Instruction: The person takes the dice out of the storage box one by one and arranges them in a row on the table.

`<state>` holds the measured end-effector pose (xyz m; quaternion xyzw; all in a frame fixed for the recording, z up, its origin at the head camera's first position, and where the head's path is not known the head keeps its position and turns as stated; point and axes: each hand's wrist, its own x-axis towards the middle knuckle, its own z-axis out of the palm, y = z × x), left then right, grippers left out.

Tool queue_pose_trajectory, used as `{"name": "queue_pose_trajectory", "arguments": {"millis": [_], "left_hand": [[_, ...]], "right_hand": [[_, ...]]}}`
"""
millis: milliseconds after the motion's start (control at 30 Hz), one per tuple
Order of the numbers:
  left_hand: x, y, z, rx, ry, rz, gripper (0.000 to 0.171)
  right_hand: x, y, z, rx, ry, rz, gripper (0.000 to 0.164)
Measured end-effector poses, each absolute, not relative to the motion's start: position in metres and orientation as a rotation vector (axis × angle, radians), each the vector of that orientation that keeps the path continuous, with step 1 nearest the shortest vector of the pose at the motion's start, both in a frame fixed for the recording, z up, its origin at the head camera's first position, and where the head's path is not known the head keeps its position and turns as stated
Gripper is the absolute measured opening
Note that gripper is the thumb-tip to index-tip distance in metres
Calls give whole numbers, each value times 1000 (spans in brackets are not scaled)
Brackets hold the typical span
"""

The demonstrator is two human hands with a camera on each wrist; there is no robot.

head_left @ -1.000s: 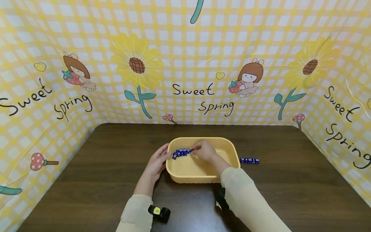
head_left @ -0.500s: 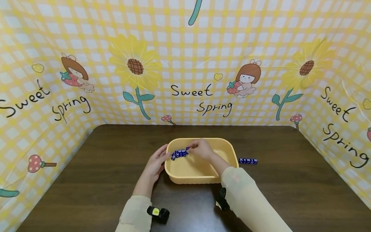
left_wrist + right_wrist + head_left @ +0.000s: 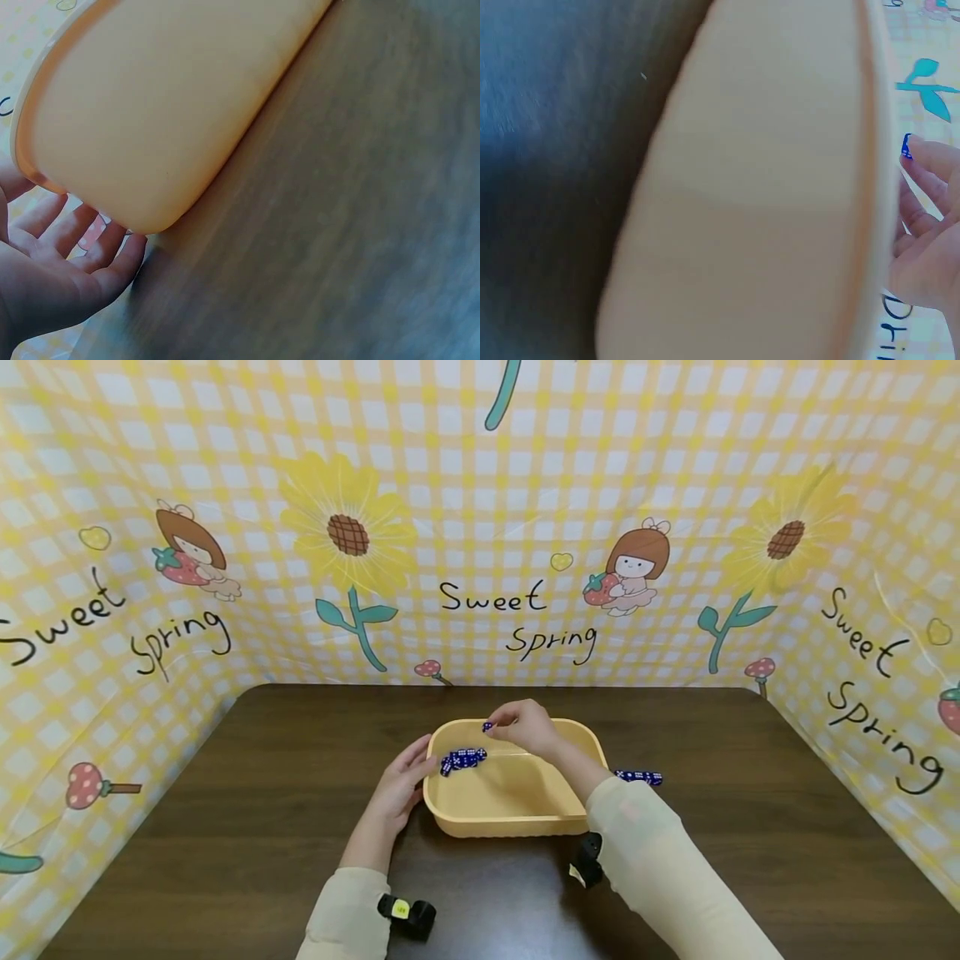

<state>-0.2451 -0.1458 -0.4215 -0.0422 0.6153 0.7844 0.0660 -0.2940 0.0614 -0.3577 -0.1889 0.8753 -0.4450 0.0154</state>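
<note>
- A single small blue die with white pips (image 3: pixel 487 727) is pinched between the fingertips of the right hand (image 3: pixel 528 727) and is held above the far part of the tub, at the hand's left side.
- The relation judged to matter most: the cluster of blue dice with white pips (image 3: pixel 465 758) is placed below the pinched die and a little to its left, nearer to the person. Its long axis is run roughly left to right, with the right end angled slightly away. By that end the right hand is nearer; by the other, the left hand (image 3: pixel 405 781).
- The yellow rectangular plastic tub with rounded corners (image 3: pixel 517 827) is gripped at its left wall by the left hand, with the thumb at the rim and the fingers bent against the outside.
- Inside the tub, the cluster is kept at the left (an exact count cannot be made).
- Outside, just beside the right wall, a straight row of blue dice (image 3: pixel 637 777) is laid left to right on the dark brown wooden bench (image 3: pixel 225 827), partly hidden by the cream right sleeve (image 3: pixel 660 843).
</note>
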Motion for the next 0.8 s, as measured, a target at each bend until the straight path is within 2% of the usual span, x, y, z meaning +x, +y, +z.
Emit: {"name": "queue_pose_trajectory", "arguments": {"millis": [400,800], "left_hand": [[-247,-147,-422,-127,1848,2354,48],[-247,-146,-423,-153,1864,2342,48]], "right_hand": [[-294,90,-343,-645,2609,-1525,13],[-299,141,-337,-523,2665,-1540,21]]}}
